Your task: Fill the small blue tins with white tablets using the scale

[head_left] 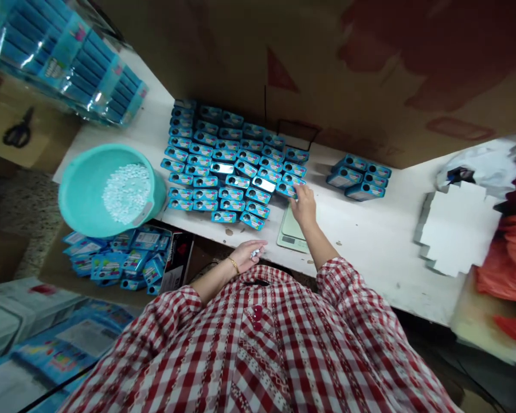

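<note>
My left hand [246, 256] is cupped palm-up at the table's front edge, with a few small white pellets [255, 252] lying in its curled fingers. Over the table, my right hand [304, 206] has its fingers closed on the near right corner of a small blue box [286, 190]. That box stands at the right end of several rows of similar upright blue boxes [231, 194]. Beneath my right wrist lies a pale green digital scale [293, 243], partly covered by the hand and forearm. The fingertips of my right hand are partly hidden.
A turquoise tub [71, 195] of white pellets stands at the left. Below it, a carton holds loose blue boxes [107, 267]. More blue boxes [363, 179] stand apart on the right, near flat white card [460, 229]. A big cardboard box [223, 51] walls off the back.
</note>
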Demonstrator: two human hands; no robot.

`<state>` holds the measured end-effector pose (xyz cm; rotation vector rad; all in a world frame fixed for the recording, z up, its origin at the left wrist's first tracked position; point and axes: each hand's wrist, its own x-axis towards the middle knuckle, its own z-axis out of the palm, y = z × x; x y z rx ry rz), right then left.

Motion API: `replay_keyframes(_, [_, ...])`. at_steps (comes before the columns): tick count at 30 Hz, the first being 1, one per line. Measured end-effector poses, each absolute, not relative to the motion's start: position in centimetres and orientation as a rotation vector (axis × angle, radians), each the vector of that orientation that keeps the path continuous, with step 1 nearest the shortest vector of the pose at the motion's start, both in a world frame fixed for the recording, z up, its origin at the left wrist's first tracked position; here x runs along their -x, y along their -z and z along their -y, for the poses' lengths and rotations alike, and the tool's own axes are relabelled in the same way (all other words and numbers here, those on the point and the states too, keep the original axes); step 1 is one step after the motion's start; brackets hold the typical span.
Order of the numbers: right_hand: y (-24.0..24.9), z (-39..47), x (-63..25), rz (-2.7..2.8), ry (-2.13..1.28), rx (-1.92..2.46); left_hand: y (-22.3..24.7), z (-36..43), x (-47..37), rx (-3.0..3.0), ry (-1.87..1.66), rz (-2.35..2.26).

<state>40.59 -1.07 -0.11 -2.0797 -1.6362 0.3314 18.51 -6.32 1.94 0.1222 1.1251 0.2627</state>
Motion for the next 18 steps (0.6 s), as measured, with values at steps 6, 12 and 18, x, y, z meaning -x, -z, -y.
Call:
replay_keyframes(6, [0.1,3.4,-46.1,1.570,-0.202,2.123,1.1,6.1,-24.6,-0.383,-0.268,-1.207])
replay_keyframes(12, [-0.7,7.2,-58.0,1.372,0.153,2.499,4.0,4.4,-29.1,-0.548,-0.299,-1.290])
replay_keyframes(18, [0.2,7.6,-60.8,1.658,0.187,2.618,4.3,5.5,-32.7,-0.491,-0.271,-1.184])
